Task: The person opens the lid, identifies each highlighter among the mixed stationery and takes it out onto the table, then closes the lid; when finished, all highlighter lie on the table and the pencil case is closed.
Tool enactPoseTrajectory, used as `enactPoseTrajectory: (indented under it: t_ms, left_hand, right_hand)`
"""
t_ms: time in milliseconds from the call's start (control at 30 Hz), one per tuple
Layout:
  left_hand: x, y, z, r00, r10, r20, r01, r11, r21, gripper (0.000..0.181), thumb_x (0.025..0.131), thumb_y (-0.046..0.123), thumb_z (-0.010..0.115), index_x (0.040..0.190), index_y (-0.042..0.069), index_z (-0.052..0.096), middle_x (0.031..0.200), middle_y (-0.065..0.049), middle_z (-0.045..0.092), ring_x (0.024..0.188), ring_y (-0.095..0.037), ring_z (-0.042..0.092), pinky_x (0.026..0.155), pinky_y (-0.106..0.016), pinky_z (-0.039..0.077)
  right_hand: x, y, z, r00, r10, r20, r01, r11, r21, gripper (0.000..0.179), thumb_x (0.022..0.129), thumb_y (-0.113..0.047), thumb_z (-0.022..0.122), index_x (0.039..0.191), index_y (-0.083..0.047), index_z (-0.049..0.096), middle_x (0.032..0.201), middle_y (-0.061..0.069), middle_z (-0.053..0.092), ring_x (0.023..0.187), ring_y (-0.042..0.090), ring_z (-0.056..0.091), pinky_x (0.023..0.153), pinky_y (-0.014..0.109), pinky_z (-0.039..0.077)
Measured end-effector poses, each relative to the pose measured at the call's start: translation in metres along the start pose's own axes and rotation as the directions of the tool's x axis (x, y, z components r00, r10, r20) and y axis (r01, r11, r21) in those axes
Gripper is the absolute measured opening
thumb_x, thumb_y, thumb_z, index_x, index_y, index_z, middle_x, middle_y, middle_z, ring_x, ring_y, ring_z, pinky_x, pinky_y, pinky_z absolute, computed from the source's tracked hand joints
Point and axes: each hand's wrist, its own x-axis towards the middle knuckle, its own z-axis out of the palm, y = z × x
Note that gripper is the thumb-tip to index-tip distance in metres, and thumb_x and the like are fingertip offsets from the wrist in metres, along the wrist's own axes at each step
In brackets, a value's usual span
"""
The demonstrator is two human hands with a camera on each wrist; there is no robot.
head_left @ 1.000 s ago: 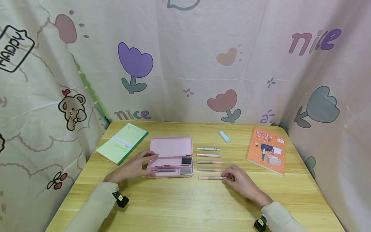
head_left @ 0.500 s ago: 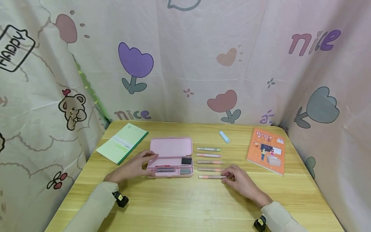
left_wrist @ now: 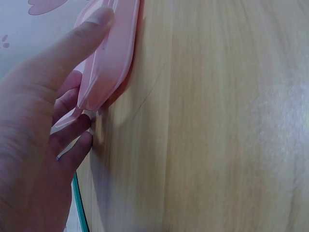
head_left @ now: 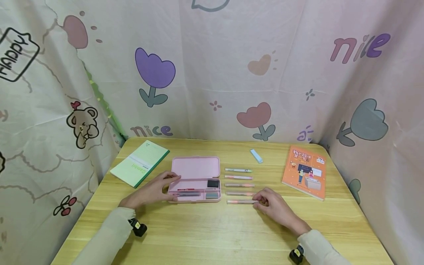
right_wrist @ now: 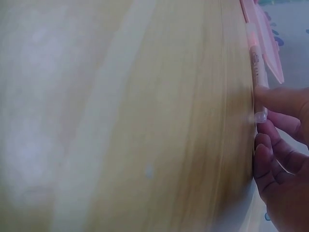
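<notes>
An opened pink pencil case [head_left: 195, 168] lies left of centre in the head view. My left hand [head_left: 154, 189] holds its left end, thumb on the front rim and fingers round the back side; the left wrist view shows the thumb on the pink case wall [left_wrist: 113, 58]. My right hand [head_left: 273, 207] pinches the right end of a slim highlighter [head_left: 240, 202], the nearest of a row lying flat beside the case. In the right wrist view, thumb and fingers grip this highlighter [right_wrist: 258, 63] near its clear end. Further highlighters [head_left: 239, 177] lie parallel beyond it.
Inside the case are a dark block [head_left: 213, 183], a grey-green piece [head_left: 212, 195] and thin stationery. A small blue-white bar [head_left: 256, 156] lies behind the row. A green notebook [head_left: 140, 163] lies at left, an orange book [head_left: 305, 173] at right. Printed curtains surround the wooden table [head_left: 212, 235].
The nearest highlighter has shifted very slightly away from the person, towards the others in the row, in my right hand's pinch. My left hand stays still on the pencil case.
</notes>
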Motion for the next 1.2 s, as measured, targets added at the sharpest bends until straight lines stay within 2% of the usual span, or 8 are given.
enactPoseTrajectory:
  t_ms: [300, 733, 933, 1067, 1200]
  left_hand:
    - [0.000, 0.000, 0.000, 1.000, -0.006, 0.001, 0.006, 1.000, 0.011, 0.092, 0.091, 0.060, 0.084, 0.165, 0.016, 0.050, 0.167, -0.012, 0.044, 0.154, -0.042, 0.041, 0.123, -0.068, 0.039]
    - [0.000, 0.001, -0.001, 1.000, -0.006, -0.001, 0.006, 1.000, 0.002, 0.091, 0.092, 0.058, 0.084, 0.165, 0.016, 0.050, 0.167, -0.012, 0.044, 0.154, -0.041, 0.042, 0.123, -0.067, 0.039]
    - [0.002, -0.001, -0.001, 1.000, 0.003, 0.006, -0.003, 1.000, -0.007, 0.092, 0.092, 0.060, 0.083, 0.166, 0.018, 0.048, 0.168, -0.011, 0.042, 0.154, -0.039, 0.042, 0.122, -0.066, 0.041]
    - [0.002, -0.002, -0.001, 1.000, -0.007, 0.015, 0.007, 1.000, -0.004, 0.094, 0.091, 0.061, 0.084, 0.167, 0.019, 0.048, 0.168, -0.010, 0.042, 0.154, -0.038, 0.042, 0.123, -0.064, 0.041]
    - [0.001, -0.002, -0.001, 1.000, -0.019, 0.021, 0.019, 1.000, -0.006, 0.093, 0.091, 0.061, 0.083, 0.166, 0.018, 0.048, 0.169, -0.011, 0.042, 0.155, -0.039, 0.041, 0.124, -0.066, 0.039]
  right_hand:
    - [0.000, 0.001, -0.001, 0.999, -0.039, 0.000, 0.039, 0.999, 0.003, 0.008, 0.100, -0.018, 0.082, 0.106, -0.021, 0.079, 0.097, -0.008, 0.063, 0.081, 0.004, 0.052, 0.068, 0.022, 0.048]
    - [0.001, -0.001, -0.001, 1.000, -0.023, -0.005, 0.023, 1.000, 0.001, 0.011, 0.098, -0.019, 0.084, 0.107, -0.020, 0.079, 0.098, -0.007, 0.064, 0.082, 0.004, 0.053, 0.070, 0.022, 0.049]
    - [0.011, -0.010, -0.005, 0.999, -0.005, -0.035, 0.005, 1.000, 0.000, 0.019, 0.095, -0.019, 0.087, 0.112, -0.018, 0.080, 0.099, -0.006, 0.066, 0.084, 0.007, 0.057, 0.072, 0.022, 0.052]
    - [0.026, -0.028, -0.003, 0.997, -0.059, -0.043, 0.060, 0.998, 0.032, 0.020, 0.097, -0.016, 0.084, 0.116, -0.013, 0.080, 0.106, -0.002, 0.071, 0.087, 0.006, 0.062, 0.076, 0.022, 0.057]
    - [0.044, -0.051, 0.010, 0.987, -0.156, -0.023, 0.158, 0.986, 0.061, 0.022, 0.098, -0.012, 0.081, 0.119, -0.005, 0.079, 0.111, 0.007, 0.074, 0.088, 0.007, 0.064, 0.077, 0.023, 0.058]
